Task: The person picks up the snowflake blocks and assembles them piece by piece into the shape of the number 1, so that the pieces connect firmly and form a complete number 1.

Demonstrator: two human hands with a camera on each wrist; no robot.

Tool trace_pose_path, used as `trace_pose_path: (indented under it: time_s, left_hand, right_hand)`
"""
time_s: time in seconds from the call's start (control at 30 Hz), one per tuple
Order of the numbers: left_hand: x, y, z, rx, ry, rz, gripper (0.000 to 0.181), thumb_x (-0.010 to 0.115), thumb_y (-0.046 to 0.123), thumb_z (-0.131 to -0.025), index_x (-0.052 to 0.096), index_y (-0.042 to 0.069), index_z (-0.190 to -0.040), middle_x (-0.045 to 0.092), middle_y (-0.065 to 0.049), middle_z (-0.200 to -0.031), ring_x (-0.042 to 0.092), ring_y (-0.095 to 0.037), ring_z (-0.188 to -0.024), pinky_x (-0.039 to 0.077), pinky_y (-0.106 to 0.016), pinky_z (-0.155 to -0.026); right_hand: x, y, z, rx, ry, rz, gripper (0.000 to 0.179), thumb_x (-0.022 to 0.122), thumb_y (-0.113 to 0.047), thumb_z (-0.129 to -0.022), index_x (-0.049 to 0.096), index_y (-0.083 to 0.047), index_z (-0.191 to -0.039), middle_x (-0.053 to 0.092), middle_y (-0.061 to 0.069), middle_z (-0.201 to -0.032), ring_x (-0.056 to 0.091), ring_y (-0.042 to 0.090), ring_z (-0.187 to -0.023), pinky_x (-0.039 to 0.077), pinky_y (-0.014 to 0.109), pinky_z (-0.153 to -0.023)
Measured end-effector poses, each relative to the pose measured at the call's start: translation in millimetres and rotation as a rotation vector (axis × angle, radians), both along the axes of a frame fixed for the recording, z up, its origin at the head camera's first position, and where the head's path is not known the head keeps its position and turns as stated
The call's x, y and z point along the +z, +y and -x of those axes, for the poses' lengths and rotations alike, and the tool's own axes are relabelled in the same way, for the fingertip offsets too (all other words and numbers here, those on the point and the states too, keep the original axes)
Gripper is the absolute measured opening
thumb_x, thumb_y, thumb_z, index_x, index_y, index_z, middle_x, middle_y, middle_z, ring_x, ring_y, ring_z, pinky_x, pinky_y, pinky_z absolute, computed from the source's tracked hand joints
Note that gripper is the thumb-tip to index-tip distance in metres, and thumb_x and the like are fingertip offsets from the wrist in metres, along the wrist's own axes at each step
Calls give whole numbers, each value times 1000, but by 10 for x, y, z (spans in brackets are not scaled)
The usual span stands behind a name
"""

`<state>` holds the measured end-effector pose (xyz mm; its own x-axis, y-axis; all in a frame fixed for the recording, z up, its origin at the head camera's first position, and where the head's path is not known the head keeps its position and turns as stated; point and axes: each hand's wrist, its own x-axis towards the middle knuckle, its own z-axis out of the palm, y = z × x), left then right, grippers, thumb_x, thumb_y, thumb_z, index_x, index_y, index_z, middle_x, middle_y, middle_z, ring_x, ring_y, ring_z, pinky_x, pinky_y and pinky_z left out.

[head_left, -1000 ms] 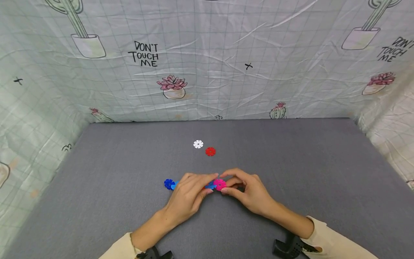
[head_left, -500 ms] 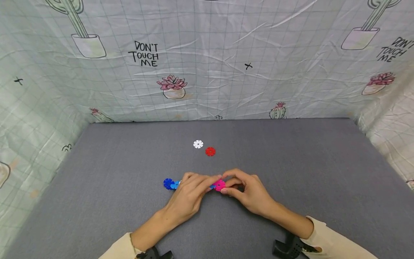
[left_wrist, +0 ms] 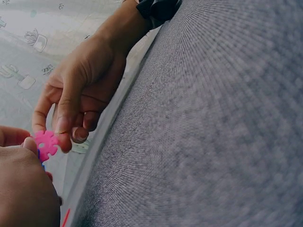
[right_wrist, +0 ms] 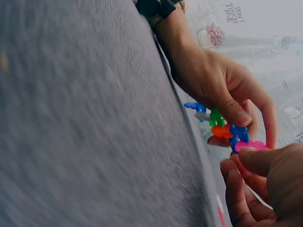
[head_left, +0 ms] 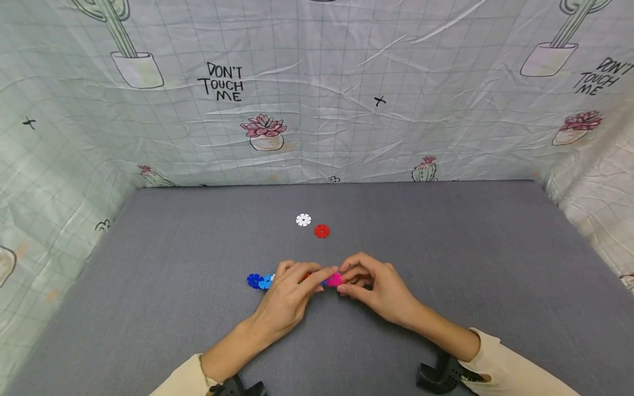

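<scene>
The chain (right_wrist: pixel 220 131) has slid slightly leftward. The left hand (head_left: pixel 288 291) grips it, the right hand (head_left: pixel 380 289) pinches the pink disc (head_left: pixel 334 280); its joining to the blue disc (right_wrist: pixel 239 134) seems underway.

Head view high, wrist views low, seemingly
</scene>
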<state>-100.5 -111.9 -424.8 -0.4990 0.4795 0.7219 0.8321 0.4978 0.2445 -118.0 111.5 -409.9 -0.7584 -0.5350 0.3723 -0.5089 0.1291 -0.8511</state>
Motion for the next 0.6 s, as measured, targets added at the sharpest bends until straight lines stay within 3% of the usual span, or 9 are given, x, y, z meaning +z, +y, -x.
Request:
trace_pose_path:
  time_s: [0.3,0.47,0.6]
  left_hand:
    - [15,11,20,50,14,-15,43,64,10,-88,58,12,-130,61,-5,-102,58,-18,-88,42,-34,-81]
    - [15,3,15,74,29,-1,43,62,7,-87,58,10,-129,61,-4,-99,58,-17,-86,42,-34,-81]
    - [11,-9,5,89,38,10,36,55,11,-94,58,9,-129,61,-3,-99,58,-17,-86,40,-35,-83]
  right_hand:
    - [272,-12,150,-91,102,-204,22,74,-9,-84,65,-15,-103,68,-5,-96,63,7,-80,53,27,-65]
    - [380,-58,324,-142,131,-238,21,74,-9,-84,66,-15,-102,68,-2,-95,62,6,-80,53,30,-67]
    - [391,-124,488,-189,108,-261,20,74,-10,-85,66,-13,-103,68,1,-95,61,9,-81,53,32,-68]
